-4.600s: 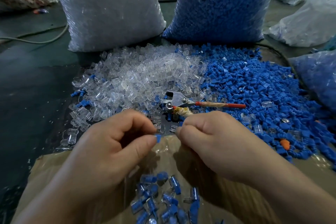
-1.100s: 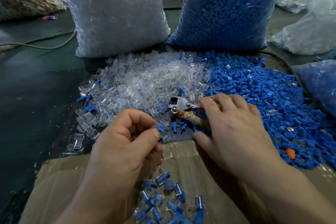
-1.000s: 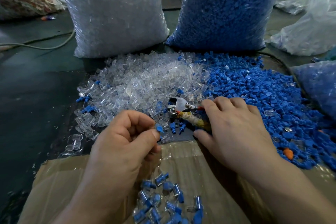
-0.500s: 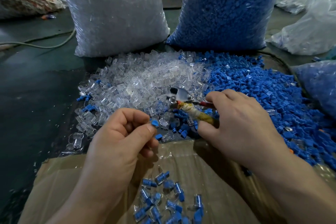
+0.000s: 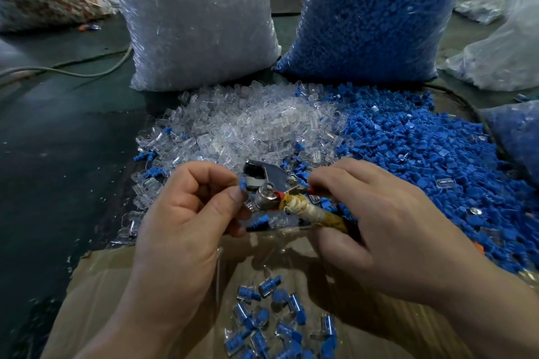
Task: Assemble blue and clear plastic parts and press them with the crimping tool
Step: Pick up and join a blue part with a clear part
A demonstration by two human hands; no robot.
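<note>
— Blue part [image 5: 241, 183], where is it sitting?
— The left hand [image 5: 186, 221] is pinching it between thumb tip and forefinger, holding it right against the metal head of the crimping tool [image 5: 267, 183], above the far edge of the cardboard box [image 5: 122, 280].
— And how is the tool's long axis lying?
— It is running from the head, on the left, back and rightward to the taped handle. The right hand [image 5: 388, 230] is gripping that handle with curled fingers. So the part is lying just left of the head, and the left hand is the nearer of the 2 hands to it.
— Is it seated between the jaws?
— I cannot tell, because the thumb is covering most of it. No clear half is showing on it either. The right fingers are hiding most of the 2 handles, so the jaw opening is proving hard to judge.
</note>
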